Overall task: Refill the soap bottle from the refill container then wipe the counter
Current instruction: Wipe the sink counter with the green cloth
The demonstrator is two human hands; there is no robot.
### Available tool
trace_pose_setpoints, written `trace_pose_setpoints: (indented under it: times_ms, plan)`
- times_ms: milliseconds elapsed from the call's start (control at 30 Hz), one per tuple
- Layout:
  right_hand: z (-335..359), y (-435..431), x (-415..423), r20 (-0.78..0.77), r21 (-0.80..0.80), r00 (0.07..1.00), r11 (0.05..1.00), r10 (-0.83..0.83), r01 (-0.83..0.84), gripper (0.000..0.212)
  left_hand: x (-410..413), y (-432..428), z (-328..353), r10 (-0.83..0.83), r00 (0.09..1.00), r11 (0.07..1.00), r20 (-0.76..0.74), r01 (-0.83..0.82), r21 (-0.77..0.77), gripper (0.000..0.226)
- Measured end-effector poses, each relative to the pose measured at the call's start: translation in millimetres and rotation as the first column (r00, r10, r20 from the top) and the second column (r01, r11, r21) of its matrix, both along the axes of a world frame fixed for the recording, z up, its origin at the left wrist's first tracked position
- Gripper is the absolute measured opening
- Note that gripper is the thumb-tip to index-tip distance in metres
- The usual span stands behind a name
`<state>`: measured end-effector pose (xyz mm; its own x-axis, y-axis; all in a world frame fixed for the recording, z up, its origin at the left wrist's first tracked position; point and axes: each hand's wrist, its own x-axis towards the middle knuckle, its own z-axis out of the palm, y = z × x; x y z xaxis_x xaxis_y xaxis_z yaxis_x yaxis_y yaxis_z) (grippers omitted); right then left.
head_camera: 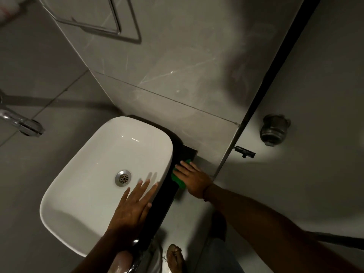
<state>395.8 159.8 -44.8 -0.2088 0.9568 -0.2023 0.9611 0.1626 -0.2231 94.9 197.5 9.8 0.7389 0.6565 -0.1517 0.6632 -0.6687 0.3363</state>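
Observation:
My right hand [192, 179] presses a green cloth [180, 181] flat onto the narrow black counter [157, 211] just right of the white basin [94, 174]. Fingers lie spread over the cloth, which shows only at its edges. My left hand [134, 205] rests open on the basin's right rim, fingers apart and pointing toward the drain [123, 177]. At the bottom edge, under my left forearm, a pale rounded bottle shape [120, 263] with a shiny part shows, blurred and half hidden. No refill container is visible.
A chrome tap [21, 123] juts from the left wall. A tiled wall stands behind the counter, and a grey partition with a metal knob [273, 130] and a latch [244, 151] closes the right side. My sandalled foot [175, 257] is on the floor below.

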Motion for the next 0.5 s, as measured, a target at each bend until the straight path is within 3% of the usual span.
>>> trace_pose_setpoints:
  times_ms: [133, 333, 400, 500]
  plan:
    - [6, 32, -4, -0.043, -0.048, 0.991, 0.991, -0.13, 0.128, 0.063, 4, -2, 0, 0.01, 0.999, 0.999, -0.042, -0.008, 0.049, 0.058]
    - [-12, 7, 26, -0.008, 0.063, 0.976, 0.974, 0.218, -0.217, 0.077, 5, -5, -2, 0.041, 0.993, 0.994, -0.109, -0.029, 0.107, 0.057]
    - [-12, 19, 40, 0.009, 0.048, 0.985, 0.984, 0.174, -0.174, 0.08, 4, -6, -5, 0.036, 0.99, 0.993, -0.138, -0.019, 0.121, 0.057]
    - [-6, 52, 38, 0.004, 0.007, 1.0, 1.0, -0.019, 0.019, 0.071, 6, -3, -3, 0.049, 0.985, 0.986, -0.165, -0.022, 0.163, 0.057]
